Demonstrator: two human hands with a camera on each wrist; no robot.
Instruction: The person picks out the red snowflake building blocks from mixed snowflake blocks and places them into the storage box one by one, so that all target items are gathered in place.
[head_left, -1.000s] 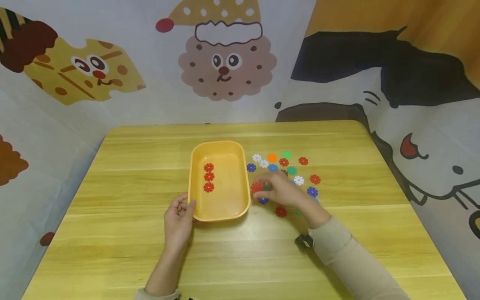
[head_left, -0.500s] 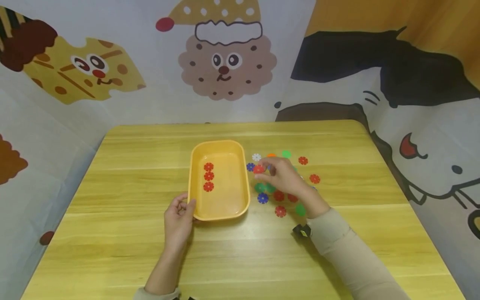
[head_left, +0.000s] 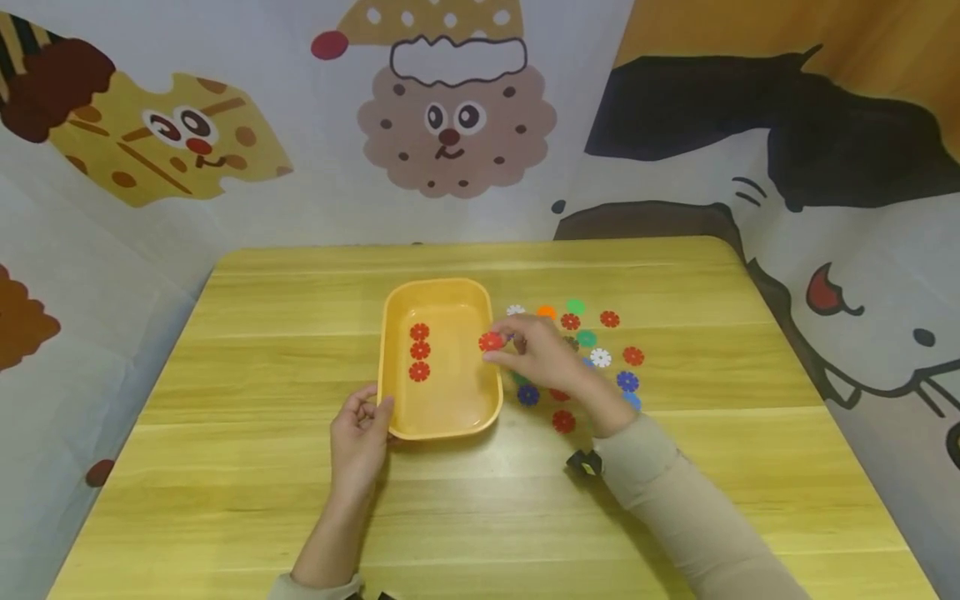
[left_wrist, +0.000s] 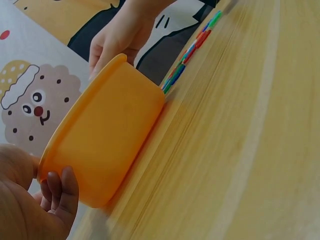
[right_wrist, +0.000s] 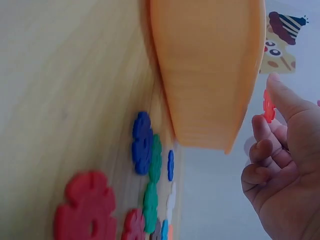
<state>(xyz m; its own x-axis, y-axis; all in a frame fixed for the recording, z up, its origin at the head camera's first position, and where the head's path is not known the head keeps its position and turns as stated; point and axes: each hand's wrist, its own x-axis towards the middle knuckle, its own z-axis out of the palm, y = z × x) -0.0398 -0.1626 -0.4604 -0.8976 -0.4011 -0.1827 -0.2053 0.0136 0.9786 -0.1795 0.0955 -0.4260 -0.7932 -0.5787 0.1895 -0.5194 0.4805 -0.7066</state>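
A yellow-orange tray [head_left: 457,408] stands on the table, with three red snowflake discs [head_left: 419,351] in a column in its left half. At the tray's near left corner my left hand [head_left: 360,437] grips the rim, thumb on top and fingers outside, as the left wrist view also shows on the tray wall [left_wrist: 110,135]. My right hand [head_left: 542,354] pinches another red snowflake disc [head_left: 491,342] between thumb and fingertip, over the tray's right rim. In the right wrist view the held disc [right_wrist: 269,106] is above rim height.
Right of the tray lie scattered snowflake discs in several colours, among them a dark blue disc [head_left: 528,395], a white disc [head_left: 601,357] and a red disc [head_left: 563,422]. My right forearm hides some. A patterned cloth [head_left: 300,208] hangs behind the wooden table [head_left: 247,467].
My right hand has lifted the red disc off the scattered group and carried it left to the tray's right rim. The left hand and tray have stayed in place.
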